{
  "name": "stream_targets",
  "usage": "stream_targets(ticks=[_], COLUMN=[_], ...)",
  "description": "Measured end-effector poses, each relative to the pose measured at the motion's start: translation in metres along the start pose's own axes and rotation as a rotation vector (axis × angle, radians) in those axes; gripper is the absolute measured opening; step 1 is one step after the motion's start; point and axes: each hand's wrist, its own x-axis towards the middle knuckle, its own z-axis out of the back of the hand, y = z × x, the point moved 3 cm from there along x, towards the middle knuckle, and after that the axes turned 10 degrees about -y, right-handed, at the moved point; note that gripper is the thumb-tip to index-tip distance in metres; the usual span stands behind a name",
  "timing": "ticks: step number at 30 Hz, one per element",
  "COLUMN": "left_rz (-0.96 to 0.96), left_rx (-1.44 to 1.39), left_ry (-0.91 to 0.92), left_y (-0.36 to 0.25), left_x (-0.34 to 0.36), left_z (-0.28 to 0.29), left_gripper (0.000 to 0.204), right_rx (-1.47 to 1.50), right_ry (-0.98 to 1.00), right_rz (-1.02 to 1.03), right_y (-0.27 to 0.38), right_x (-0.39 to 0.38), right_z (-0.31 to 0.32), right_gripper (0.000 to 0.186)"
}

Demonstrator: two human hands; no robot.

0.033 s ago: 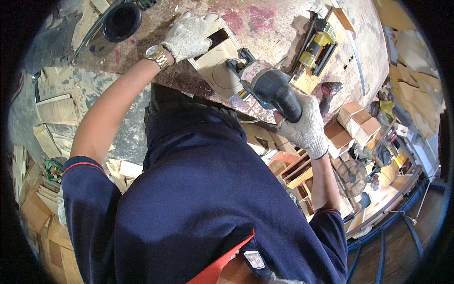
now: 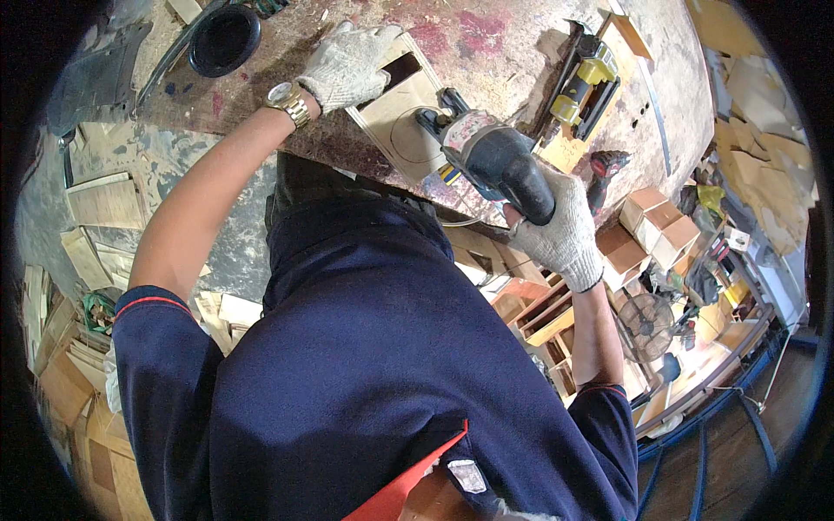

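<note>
My left hand (image 2: 347,68), in a white knit glove, lies on a pale wooden board (image 2: 382,117) with fingers spread, its thumb beside a dark rectangular cutout. A round outline is drawn on the board below that cutout. Gloved as well, my right hand (image 2: 560,227) is closed around the rear of a black power tool (image 2: 499,161), which looks like a jigsaw. The tool's front end reaches over the board's right edge. Its blade is hidden from this view.
A stained workbench (image 2: 486,65) carries the board. To the right lie a yellow-and-black nail gun (image 2: 584,87) and a red-and-black cordless drill (image 2: 605,169). A black round dish (image 2: 224,41) sits far left. Wooden boxes (image 2: 660,227) and a fan (image 2: 645,326) stand right; wood offcuts (image 2: 109,204) lie left.
</note>
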Motion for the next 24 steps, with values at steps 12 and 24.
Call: stream_targets(ticks=[12, 24], left_rz=[-0.114, -0.138], left_rx=[0.085, 0.132], left_ry=[-0.051, -0.1], left_y=[0.003, 0.011], left_x=[0.02, 0.023], left_z=[0.002, -0.011], left_gripper=[0.071, 0.07], right_rx=[0.019, -0.054], right_ry=[-0.033, -0.052], right_rz=[0.031, 0.05], right_y=[-0.001, 0.009], right_x=[0.005, 0.006], right_z=[-0.007, -0.002], right_gripper=[0.038, 0.037])
